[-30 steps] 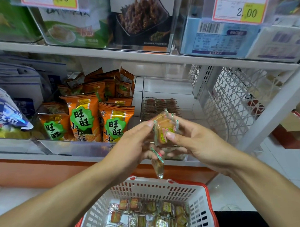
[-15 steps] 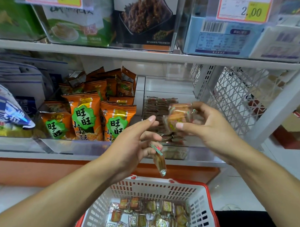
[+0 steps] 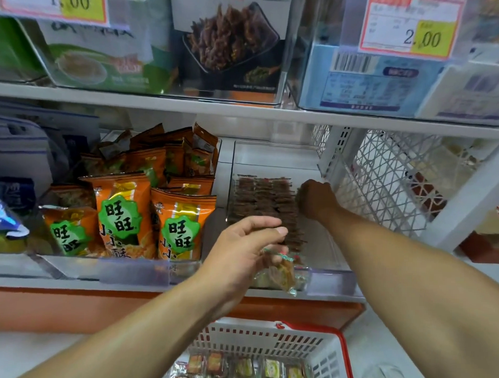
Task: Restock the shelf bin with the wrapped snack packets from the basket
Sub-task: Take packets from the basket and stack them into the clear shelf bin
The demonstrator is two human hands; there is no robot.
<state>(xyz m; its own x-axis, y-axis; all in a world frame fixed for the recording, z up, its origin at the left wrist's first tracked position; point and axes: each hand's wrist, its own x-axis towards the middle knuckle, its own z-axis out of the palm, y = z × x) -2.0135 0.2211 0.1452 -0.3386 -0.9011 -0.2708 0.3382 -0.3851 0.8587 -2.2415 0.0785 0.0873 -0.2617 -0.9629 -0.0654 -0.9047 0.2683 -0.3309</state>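
A clear shelf bin [image 3: 331, 282] on the lower shelf holds rows of brown wrapped snack packets [image 3: 259, 200]. My right hand [image 3: 317, 201] is deep inside the bin at the right end of those rows, fingers curled; whether a packet is still in it is hidden. My left hand [image 3: 240, 253] hovers in front of the bin and pinches a clear-wrapped snack packet [image 3: 282, 274] with a green-striped seal, which hangs down. Below, the white basket with a red rim [image 3: 326, 358] holds several more wrapped packets [image 3: 245, 368].
Left of the bin stands another clear bin of orange snack bags [image 3: 123, 212]. A white lattice divider [image 3: 384, 188] closes the shelf's right side. The upper shelf [image 3: 245, 109] with boxed goods and price tags hangs just overhead.
My right hand carried its packets forward from in front of the bin into its back right part. My left hand rose slightly, still holding one packet.
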